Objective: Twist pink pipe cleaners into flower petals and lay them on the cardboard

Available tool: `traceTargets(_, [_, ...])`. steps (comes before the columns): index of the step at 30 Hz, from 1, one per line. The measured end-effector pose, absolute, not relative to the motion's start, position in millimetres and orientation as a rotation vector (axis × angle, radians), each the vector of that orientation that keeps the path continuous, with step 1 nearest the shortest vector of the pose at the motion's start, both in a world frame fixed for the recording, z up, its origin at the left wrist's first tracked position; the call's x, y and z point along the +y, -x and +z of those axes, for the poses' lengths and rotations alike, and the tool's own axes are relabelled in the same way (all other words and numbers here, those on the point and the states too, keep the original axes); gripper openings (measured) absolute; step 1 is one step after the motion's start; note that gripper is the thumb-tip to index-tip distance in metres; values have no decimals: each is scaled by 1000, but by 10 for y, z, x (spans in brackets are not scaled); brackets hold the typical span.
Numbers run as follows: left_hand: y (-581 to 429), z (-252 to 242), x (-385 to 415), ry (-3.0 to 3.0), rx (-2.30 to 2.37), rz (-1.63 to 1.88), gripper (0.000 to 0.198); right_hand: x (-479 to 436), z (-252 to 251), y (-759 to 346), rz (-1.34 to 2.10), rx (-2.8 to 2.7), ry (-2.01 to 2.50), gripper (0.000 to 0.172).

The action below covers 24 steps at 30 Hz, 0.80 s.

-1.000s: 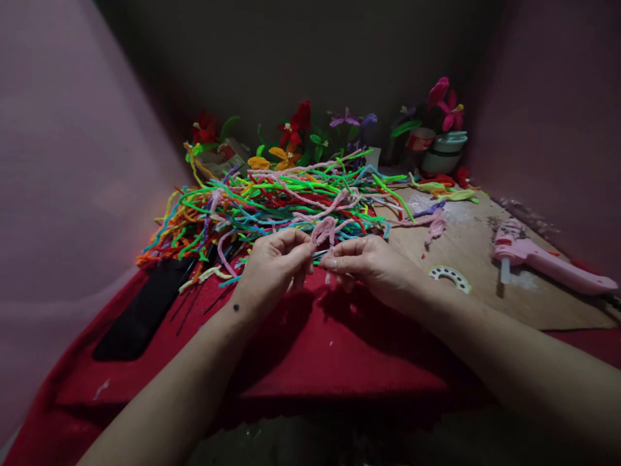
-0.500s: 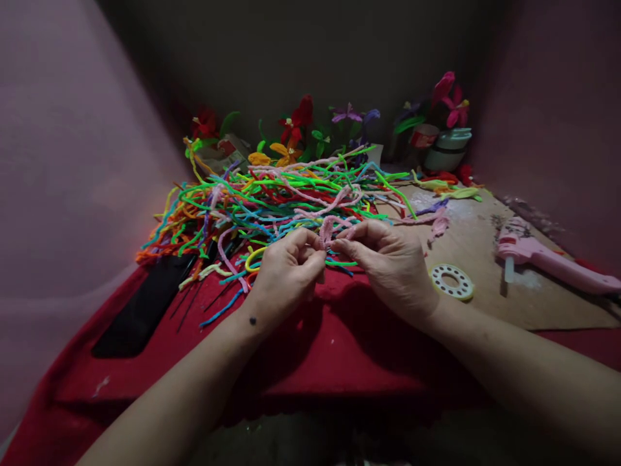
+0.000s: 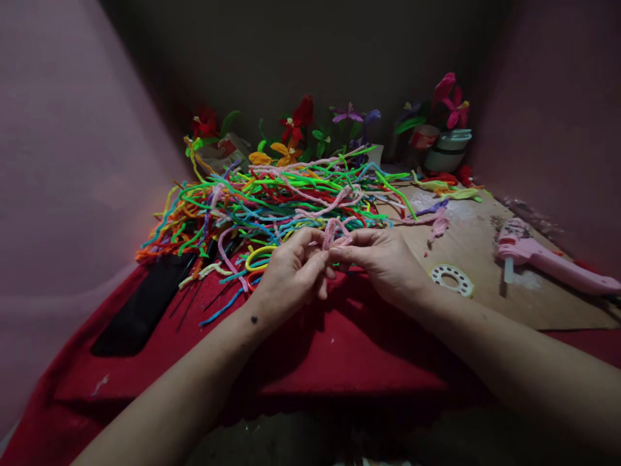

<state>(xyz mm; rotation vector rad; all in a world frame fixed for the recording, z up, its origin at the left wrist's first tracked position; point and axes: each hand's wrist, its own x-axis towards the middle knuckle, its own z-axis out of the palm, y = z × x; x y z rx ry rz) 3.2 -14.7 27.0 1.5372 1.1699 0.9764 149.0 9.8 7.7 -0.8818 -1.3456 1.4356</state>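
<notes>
A pink pipe cleaner [image 3: 332, 232], bent into loops, is pinched between my two hands just in front of the pile of coloured pipe cleaners [image 3: 291, 194]. My left hand [image 3: 301, 264] grips its lower left end between thumb and forefinger, the other fingers curled below. From the right, my right hand [image 3: 383, 259] pinches the same piece, its fingertips close against the left thumb. The fingertips hide the spot where the ends meet. Yellow-handled scissors [image 3: 257, 257] lie partly under the pile, beside my left hand.
On the brown board [image 3: 485, 259] at right lie a pink glue gun [image 3: 553, 259], a white ring with holes [image 3: 451, 280] and a pink petal shape [image 3: 439, 225]. A black flat case [image 3: 140, 310] is at left on the red cloth [image 3: 339, 362]. Pipe-cleaner flowers [image 3: 295, 123] stand behind.
My right hand has turned and shifted slightly, its fingers now flatter. The pink loops have tilted a little to the right between my fingertips.
</notes>
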Motion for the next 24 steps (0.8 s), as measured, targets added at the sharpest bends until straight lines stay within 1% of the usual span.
traceTargets(3, [-22,288,-139,-1484,1102,1011,9,133,86,-1518,1555,-1326,783,15])
traceTargets(8, [-9,324,-130,-1431,1091,993,8,149,115,-1532,1565,-1302,704,22])
traceTargets(12, [5,341,-126,-1376,1084,893,11,168,138,-1522,1624,-1159,677,20])
traceTargets(15, [19,322,-112,-1331,1048,810,15,166,132,-1508,1714,-1224,647,19])
traceTargets(20, [18,283,-80,-1270,1088,698,21,132,89,-1473,1664,-1237,721,22])
traceTargets(24, [17,261,-50,-1159,1109,727,14,106,99,-1471,1585,-1293,734,23])
